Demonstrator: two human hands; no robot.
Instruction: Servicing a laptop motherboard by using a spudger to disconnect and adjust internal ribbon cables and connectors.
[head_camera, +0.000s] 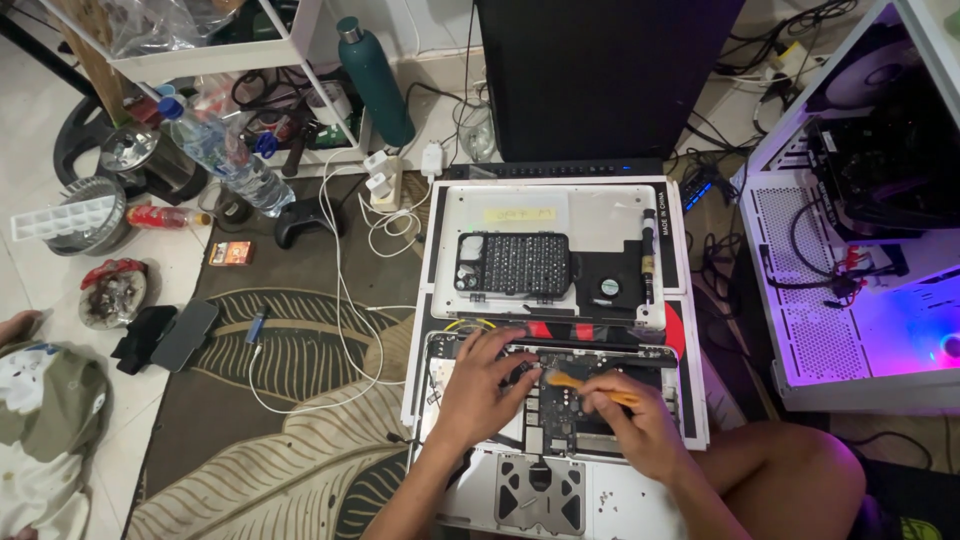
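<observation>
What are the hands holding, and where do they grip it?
The right hand grips an orange pry tool by its rear end, tip on the opened laptop. The left hand holds nothing, fingers resting on the laptop's insides.

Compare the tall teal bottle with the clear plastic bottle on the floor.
The tall teal metal bottle stands nearly upright against the wall; the clear plastic water bottle lies tilted by the white shelf. The teal one is opaque with a grey cap; the clear one is see-through with a blue cap. Neither is near the hands.

the opened laptop (560, 420) lies before the bit case (513, 265); a bottle (375, 80) stands behind, a pc case (860, 250) to the right.
</observation>
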